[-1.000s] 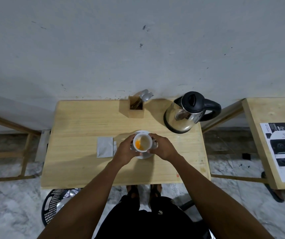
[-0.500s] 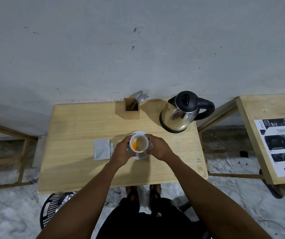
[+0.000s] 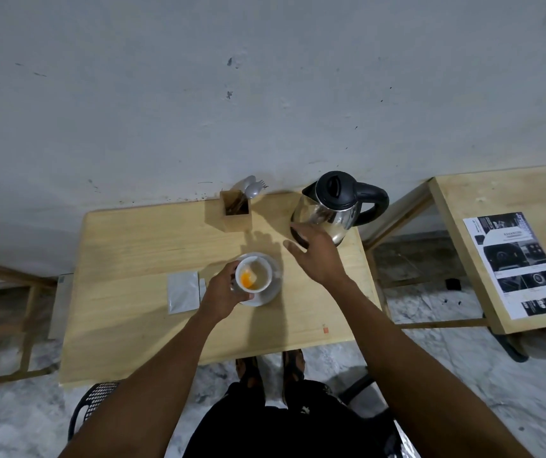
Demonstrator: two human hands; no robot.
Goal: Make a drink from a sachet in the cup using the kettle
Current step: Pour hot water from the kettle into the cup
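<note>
A white cup [image 3: 254,274] with orange powder in it stands on a white saucer [image 3: 270,297] in the middle of the wooden table [image 3: 126,252]. My left hand [image 3: 223,294] grips the cup's left side. My right hand [image 3: 314,252] hovers open, fingers spread, between the cup and the steel kettle [image 3: 337,208] with its black lid and handle at the table's back right. A silver sachet [image 3: 183,291] lies flat just left of my left hand.
A wooden holder [image 3: 235,211] with spoons and a fork stands at the back by the wall. A second table [image 3: 483,200] with printed sheets [image 3: 519,262] is at the right. A black basket [image 3: 93,401] sits on the floor, lower left.
My right hand has let go of the cup and moved up and right toward the kettle, opening its fingers. My left hand still holds the cup.
</note>
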